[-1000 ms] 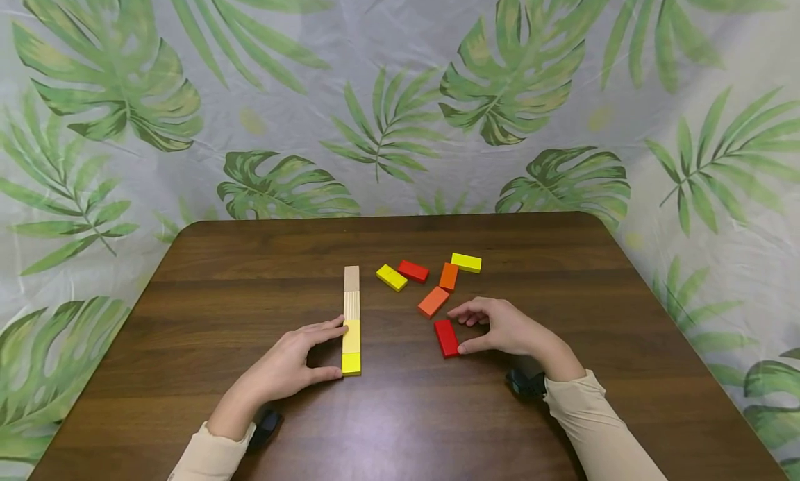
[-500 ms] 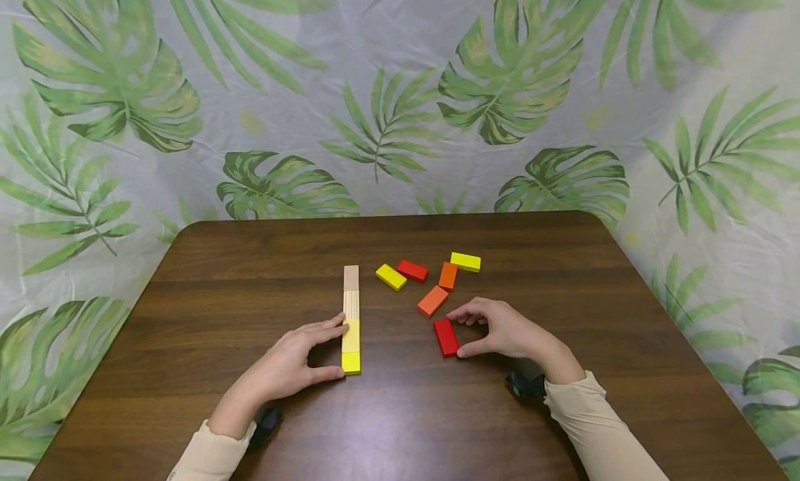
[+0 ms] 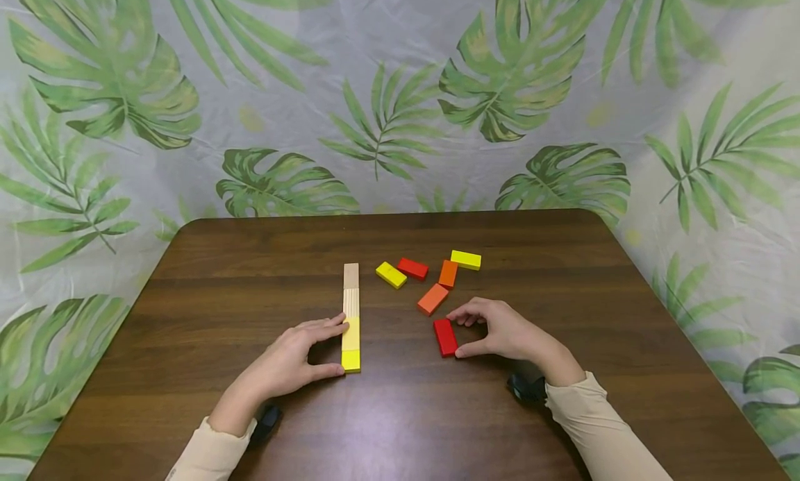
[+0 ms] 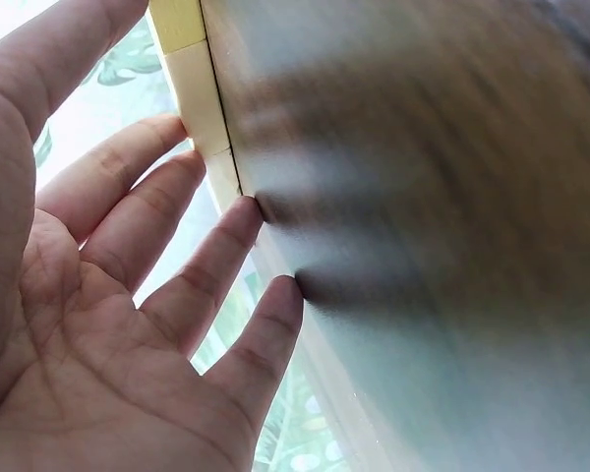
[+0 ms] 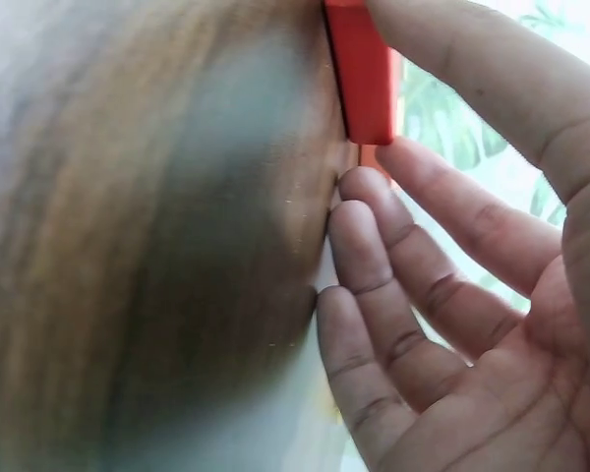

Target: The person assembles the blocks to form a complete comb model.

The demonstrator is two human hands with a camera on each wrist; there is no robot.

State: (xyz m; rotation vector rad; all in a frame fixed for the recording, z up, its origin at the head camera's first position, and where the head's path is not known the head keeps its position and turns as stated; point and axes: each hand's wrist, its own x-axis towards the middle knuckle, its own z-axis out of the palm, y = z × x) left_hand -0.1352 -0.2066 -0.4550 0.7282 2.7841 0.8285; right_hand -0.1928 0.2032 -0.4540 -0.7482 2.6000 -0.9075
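In the head view, a straight row of flat blocks runs away from the person: a bright yellow block (image 3: pixel 351 360) at the near end, a pale yellow block (image 3: pixel 351 334), a striped light wood block (image 3: pixel 352 303) and a plain wood block (image 3: pixel 351 275). My left hand (image 3: pixel 285 356) touches the row's left side, thumb by the bright yellow block and index fingertip at the pale yellow one. Its fingers (image 4: pixel 216 261) are fairly straight in the left wrist view. My right hand (image 3: pixel 500 330) pinches a red block (image 3: pixel 446 338) by its two ends between thumb and index finger.
Beyond the right hand lie loose blocks: an orange-red block (image 3: pixel 432 299), an orange block (image 3: pixel 448 274), a yellow block (image 3: pixel 465 260), another red block (image 3: pixel 413 268) and another yellow block (image 3: pixel 391 275). The dark wood table (image 3: pixel 250 259) ends at a leaf-patterned curtain (image 3: pixel 387 99).
Both hands and the blocks stay in nearly the same places. The whole head view has shifted very slightly.
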